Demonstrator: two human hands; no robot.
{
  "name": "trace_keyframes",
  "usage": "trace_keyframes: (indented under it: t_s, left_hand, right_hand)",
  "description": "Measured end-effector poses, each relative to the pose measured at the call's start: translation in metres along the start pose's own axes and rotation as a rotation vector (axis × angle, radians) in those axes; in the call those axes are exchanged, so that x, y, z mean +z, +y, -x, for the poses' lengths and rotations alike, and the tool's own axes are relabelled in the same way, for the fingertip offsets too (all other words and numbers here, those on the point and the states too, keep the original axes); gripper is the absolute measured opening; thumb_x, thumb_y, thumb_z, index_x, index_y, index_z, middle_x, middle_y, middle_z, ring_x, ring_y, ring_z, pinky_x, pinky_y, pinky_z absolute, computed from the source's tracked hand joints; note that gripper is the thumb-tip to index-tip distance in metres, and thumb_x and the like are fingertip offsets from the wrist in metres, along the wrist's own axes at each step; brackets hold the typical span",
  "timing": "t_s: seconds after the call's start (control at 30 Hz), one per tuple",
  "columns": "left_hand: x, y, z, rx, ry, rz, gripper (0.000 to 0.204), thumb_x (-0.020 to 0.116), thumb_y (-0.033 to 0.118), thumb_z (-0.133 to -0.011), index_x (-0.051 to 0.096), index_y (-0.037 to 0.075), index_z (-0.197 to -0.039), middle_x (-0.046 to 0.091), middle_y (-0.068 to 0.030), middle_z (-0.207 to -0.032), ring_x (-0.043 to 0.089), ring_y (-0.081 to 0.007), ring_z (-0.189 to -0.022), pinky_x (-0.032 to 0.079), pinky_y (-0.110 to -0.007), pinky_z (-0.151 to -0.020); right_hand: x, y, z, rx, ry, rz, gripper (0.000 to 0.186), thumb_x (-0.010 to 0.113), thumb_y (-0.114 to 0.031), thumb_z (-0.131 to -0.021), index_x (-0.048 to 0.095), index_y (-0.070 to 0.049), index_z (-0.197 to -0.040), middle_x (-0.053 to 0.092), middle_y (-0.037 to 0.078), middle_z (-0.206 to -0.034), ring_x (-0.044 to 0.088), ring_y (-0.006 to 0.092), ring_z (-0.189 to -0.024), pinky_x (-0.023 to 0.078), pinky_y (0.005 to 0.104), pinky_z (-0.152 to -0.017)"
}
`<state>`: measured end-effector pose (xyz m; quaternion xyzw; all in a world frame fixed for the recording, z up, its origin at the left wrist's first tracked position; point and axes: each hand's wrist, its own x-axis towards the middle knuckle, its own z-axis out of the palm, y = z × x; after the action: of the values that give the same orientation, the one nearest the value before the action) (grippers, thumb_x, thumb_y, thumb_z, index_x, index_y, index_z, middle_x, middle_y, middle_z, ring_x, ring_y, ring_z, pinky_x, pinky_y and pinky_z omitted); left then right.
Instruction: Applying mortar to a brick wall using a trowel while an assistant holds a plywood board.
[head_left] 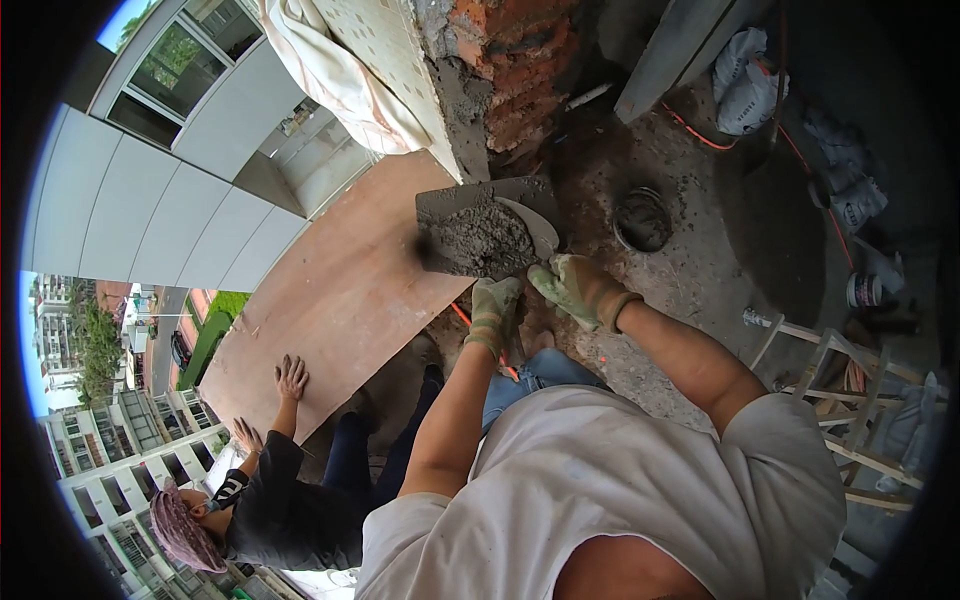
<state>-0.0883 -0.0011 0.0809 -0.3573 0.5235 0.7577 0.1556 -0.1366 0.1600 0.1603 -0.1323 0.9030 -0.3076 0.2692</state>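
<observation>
Left hand, in a green-and-tan work glove (495,308): at the near edge of a dark grey, flat, straight-edged board (447,205). Fingers curled; cannot tell whether they grip the board, grip a handle, or merely rest against it.

Right hand, in a matching green-and-tan glove (578,290): just right of the left, fingers bent, tips at the near end of a pale grey, curved, round-ended scoop (540,225). Cannot tell whether the scoop is grasped or only touched.

Board bears a lumpy heap of wet grey mortar (480,245); the scoop lies along the heap's right side. In view, board overlaps the upper right corner of a broad reddish-brown plywood sheet (330,290); contact between the two cannot be determined.

Co-worker in black top and purple patterned head covering (185,525), lower left: both bare hands lie spread and flat on the plywood, one (291,377) farther in, the other (247,435) near its lower left end.

Surroundings: broken-faced red brick pier (515,70) beyond the board; round mortar-crusted bucket (620,235) on the floor, right of the board; white sacks (748,95) at upper right; pale wooden ladder (800,330) at far right.
</observation>
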Motion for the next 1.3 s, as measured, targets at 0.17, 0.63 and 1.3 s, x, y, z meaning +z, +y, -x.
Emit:
trace_keyframes:
  t_s: [0.17, 0.63, 1.3]
  left_hand:
    - [-0.031, 0.009, -0.007, 0.044, -0.115, -0.111, 0.011, 0.068, 0.015, -0.076, 0.063, 0.006, -0.08, 0.058, -0.003, -0.067, 0.054, -0.0157, -0.053, 0.044, -0.031, -0.047]
    - [-0.052, -0.007, 0.02, 0.292, -0.178, -0.3, 0.017, 0.063, 0.016, -0.079, 0.067, -0.001, -0.085, 0.062, -0.0046, -0.07, 0.059, -0.0179, -0.061, 0.049, -0.035, -0.058]
    - [-0.034, 0.038, 0.041, 0.125, -0.067, -0.14, 0.013, 0.064, 0.013, -0.076, 0.062, 0.004, -0.066, 0.058, -0.0024, -0.061, 0.052, -0.016, -0.05, 0.042, -0.031, -0.048]
  right_hand:
    - [0.005, -0.004, 0.011, -0.364, 0.342, 0.173, 0.034, 0.062, -0.038, -0.092, 0.068, -0.005, -0.098, 0.066, 0.018, -0.074, 0.066, 0.0354, -0.067, 0.05, 0.0441, -0.06]
    - [0.007, -0.039, 0.025, -0.257, 0.128, -0.105, 0.026, 0.066, -0.016, -0.093, 0.065, 0.001, -0.112, 0.07, 0.014, -0.089, 0.069, 0.0198, -0.087, 0.053, 0.0362, -0.072]
    - [0.016, 0.064, 0.011, -0.311, 0.663, 0.652, 0.033, 0.06, -0.03, -0.09, 0.066, -0.019, -0.12, 0.067, 0.015, -0.082, 0.064, 0.0361, -0.075, 0.049, 0.0482, -0.063]
